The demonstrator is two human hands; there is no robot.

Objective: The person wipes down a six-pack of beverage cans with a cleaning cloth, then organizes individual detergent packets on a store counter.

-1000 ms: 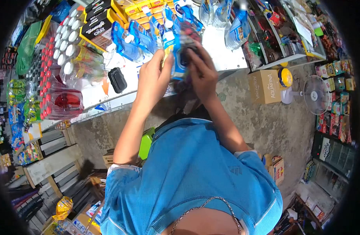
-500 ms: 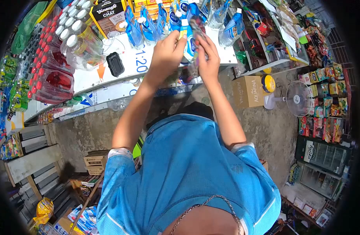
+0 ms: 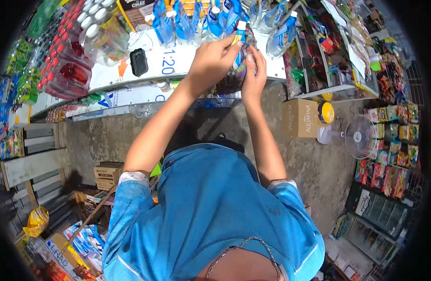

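Note:
My left hand point(image 3: 214, 60) grips a blue-labelled bottle point(image 3: 241, 29) with a white cap, closed round it just below the neck. Against the bottle's right side, my right hand point(image 3: 254, 75) curls its fingers on a dark, patterned, cloth-like piece point(image 3: 233, 80). That piece hangs below the hands and also shows beside the bottle. Most of the bottle's body is hidden by my fingers. Behind my hands stand several similar blue-labelled bottles point(image 3: 215, 25), and another bottle point(image 3: 280, 40) stands to the right.
On the white table point(image 3: 107, 77) lie a black case point(image 3: 139, 62), red-capped bottles point(image 3: 70, 77) and white-capped bottles point(image 3: 100, 37). To the right are a glass display case point(image 3: 318, 65), an Aquafina carton point(image 3: 300, 117) and a fan point(image 3: 357, 136). Cartons point(image 3: 107, 175) sit on the floor at left.
Both hands and the bottle have shifted right in the view. The bottle now leans more to the right, and the patterned piece is lower and less smeared. The view has shifted slightly.

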